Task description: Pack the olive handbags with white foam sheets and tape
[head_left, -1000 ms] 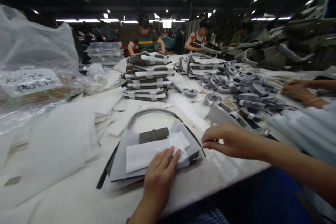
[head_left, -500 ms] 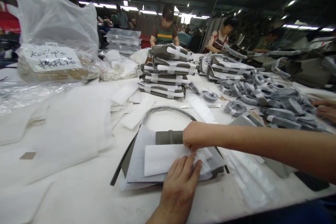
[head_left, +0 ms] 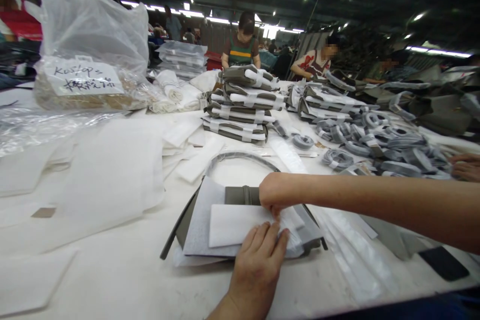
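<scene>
A clear plastic bag is standing at the far left of the tabletop, and it is holding a layer of brownish material under a white handwritten label; what that material is I cannot tell.

Close in front of me, a grey-green bag piece is lying flat on the tabletop with a white foam sheet spread over it, and its curved handle is arching away from me. My left hand is lying flat, fingers loose and outstretched, pressing the near right part of the foam sheet down. My right hand is reaching across from the right with its fingers pinched on the upper edge of that same sheet, just above my left fingertips.

Beyond, a stack of wrapped bag pieces is sitting mid-table, with a heap of coiled grey straps to its right. Another person's hand is resting at the far right edge, and two people are working at the far end.

Compared with half a second ago, both hands are keeping almost the same grip and place; my view is sitting a little differently, so the plastic bag and the stack are appearing slightly shifted. A full second ago my right hand was out to the right of the sheet, clear of it.
</scene>
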Demonstrator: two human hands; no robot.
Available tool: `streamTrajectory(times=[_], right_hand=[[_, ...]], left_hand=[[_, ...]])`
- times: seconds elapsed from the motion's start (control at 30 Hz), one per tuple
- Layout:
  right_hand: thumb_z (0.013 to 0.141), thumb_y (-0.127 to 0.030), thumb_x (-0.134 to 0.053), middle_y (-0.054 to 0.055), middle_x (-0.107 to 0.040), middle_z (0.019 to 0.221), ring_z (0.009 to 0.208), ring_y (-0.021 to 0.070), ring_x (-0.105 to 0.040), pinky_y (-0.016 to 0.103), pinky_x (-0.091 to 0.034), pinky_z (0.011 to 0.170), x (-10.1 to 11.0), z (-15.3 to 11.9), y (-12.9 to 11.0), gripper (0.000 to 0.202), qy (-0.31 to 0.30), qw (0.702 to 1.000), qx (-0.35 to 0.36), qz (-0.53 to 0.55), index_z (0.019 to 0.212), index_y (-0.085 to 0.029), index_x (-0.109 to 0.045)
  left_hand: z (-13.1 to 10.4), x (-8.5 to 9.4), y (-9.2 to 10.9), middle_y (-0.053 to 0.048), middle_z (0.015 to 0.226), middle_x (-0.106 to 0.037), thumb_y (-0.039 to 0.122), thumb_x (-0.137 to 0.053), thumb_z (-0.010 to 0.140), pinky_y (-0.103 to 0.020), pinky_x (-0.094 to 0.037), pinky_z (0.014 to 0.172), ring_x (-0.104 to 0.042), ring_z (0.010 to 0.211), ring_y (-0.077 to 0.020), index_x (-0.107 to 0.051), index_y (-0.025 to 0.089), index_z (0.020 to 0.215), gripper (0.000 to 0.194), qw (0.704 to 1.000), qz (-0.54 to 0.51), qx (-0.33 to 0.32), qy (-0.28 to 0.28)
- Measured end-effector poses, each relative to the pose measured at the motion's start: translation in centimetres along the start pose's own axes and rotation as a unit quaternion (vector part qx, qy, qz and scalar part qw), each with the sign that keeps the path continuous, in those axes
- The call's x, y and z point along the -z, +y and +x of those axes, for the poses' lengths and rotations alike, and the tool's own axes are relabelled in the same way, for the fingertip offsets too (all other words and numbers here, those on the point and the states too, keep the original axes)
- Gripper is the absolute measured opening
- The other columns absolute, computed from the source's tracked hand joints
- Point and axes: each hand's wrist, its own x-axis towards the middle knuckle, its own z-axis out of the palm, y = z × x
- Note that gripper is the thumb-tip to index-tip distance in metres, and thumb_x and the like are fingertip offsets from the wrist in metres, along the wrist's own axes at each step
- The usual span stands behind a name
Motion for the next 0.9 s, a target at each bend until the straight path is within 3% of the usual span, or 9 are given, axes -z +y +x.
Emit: streamTrajectory(times=[0.17, 0.37, 0.53, 0.6, 0.67, 0.77, 0.9], right_hand=[[0.071, -0.07, -0.072, 0.009, -0.072, 0.067, 0.06, 0.0201, -0.062, 0.028, -0.029, 0.053, -1.3, 0.8, 2.1, 0.052, 0.037, 0.999, 0.016, 0.008, 0.076, -0.018, -0.077], [0.068, -0.076, -0.07, 0.004, -0.071, 0.065, 0.056, 0.0161, -0.057, 0.027, -0.024, 0.053, -2.6, 0.8, 3.8, 0.054, 0.085, 0.996, 0.011, 0.034, 0.071, -0.022, -0.074], [0.059, -0.066, -0.083, 0.0, -0.074, 0.074, 0.067, 0.0163, -0.062, 0.025, -0.03, 0.058, -3.7, 1.3, 6.6, 0.047, 0.117, 0.981, -0.069, 0.136, 0.08, -0.024, -0.075], [0.065, -0.055, -0.083, -0.001, -0.076, 0.085, 0.074, 0.0167, -0.066, 0.024, -0.035, 0.061, -4.0, 0.7, 7.7, 0.039, 0.134, 0.972, -0.106, 0.16, 0.09, -0.026, -0.075], [0.081, -0.042, -0.074, 0.005, -0.076, 0.099, 0.087, 0.0205, -0.068, 0.026, -0.04, 0.068, -4.4, -0.7, 8.2, 0.027, 0.174, 0.957, -0.162, 0.166, 0.101, -0.023, -0.075], [0.096, -0.033, -0.054, 0.012, -0.07, 0.12, 0.109, 0.0247, -0.064, 0.031, -0.043, 0.086, -5.4, -3.0, 7.0, 0.03, 0.244, 0.93, -0.209, 0.176, 0.116, -0.018, -0.071], [0.086, -0.059, -0.063, 0.01, -0.07, 0.12, 0.115, 0.0266, -0.061, 0.033, -0.041, 0.099, -7.4, -3.5, 2.9, 0.052, 0.251, 0.93, -0.16, 0.217, 0.123, -0.023, -0.068]], left_hand=[[0.0, 0.0, 0.0, 0.0, 0.118, -0.071, 0.024, -0.03, 0.105, -0.033, -0.052, 0.095, -0.064, 0.107, -0.0184, -0.067, 0.024, 0.12, 0.04, 1.0, -0.001, 0.001, 0.004], [-0.1, -0.3, 0.0, 0.001, 0.12, -0.071, 0.026, -0.03, 0.105, -0.034, -0.053, 0.095, -0.064, 0.109, -0.0189, -0.066, 0.024, 0.121, 0.039, 1.0, -0.003, -0.001, 0.0], [-0.3, -0.7, 0.0, 0.002, 0.119, -0.071, 0.026, -0.03, 0.105, -0.034, -0.054, 0.092, -0.064, 0.108, -0.0179, -0.066, 0.026, 0.121, 0.04, 1.0, 0.007, -0.003, 0.016], [-0.3, -0.6, 0.0, 0.002, 0.118, -0.071, 0.027, -0.027, 0.105, -0.034, -0.054, 0.092, -0.065, 0.107, -0.0178, -0.067, 0.026, 0.12, 0.042, 1.0, 0.008, -0.007, 0.017], [-0.3, -0.4, 0.0, 0.002, 0.119, -0.071, 0.027, -0.027, 0.105, -0.034, -0.053, 0.093, -0.065, 0.107, -0.0182, -0.067, 0.026, 0.121, 0.043, 1.0, 0.007, -0.009, 0.014], [-0.3, -0.3, 0.0, 0.002, 0.122, -0.07, 0.026, -0.029, 0.105, -0.034, -0.052, 0.096, -0.064, 0.111, -0.019, -0.066, 0.026, 0.123, 0.041, 1.0, 0.006, -0.008, 0.005], [-0.5, -0.6, -0.1, 0.002, 0.125, -0.069, 0.024, -0.032, 0.105, -0.033, -0.051, 0.098, -0.063, 0.113, -0.0187, -0.063, 0.026, 0.128, 0.039, 1.0, 0.013, -0.019, -0.003]])
